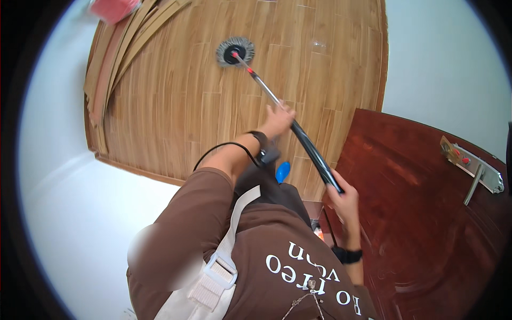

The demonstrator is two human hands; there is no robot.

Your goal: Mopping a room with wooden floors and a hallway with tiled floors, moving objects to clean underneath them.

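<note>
A mop with a round grey string head rests on the wood-look floor ahead of me. Its handle slants back toward my right side, silver and red near the head and black higher up. Partway along the pole, my left hand is closed round it, slightly blurred. My right hand grips the black top end of the handle, close to the door. A dark band with a cable sits on my left wrist, and another dark band is on my right wrist.
Long wooden strips lie along the left wall, with a pink object at their far end. A dark red door with a silver lever handle stands open at right. White walls border the floor. A blue shoe shows below me.
</note>
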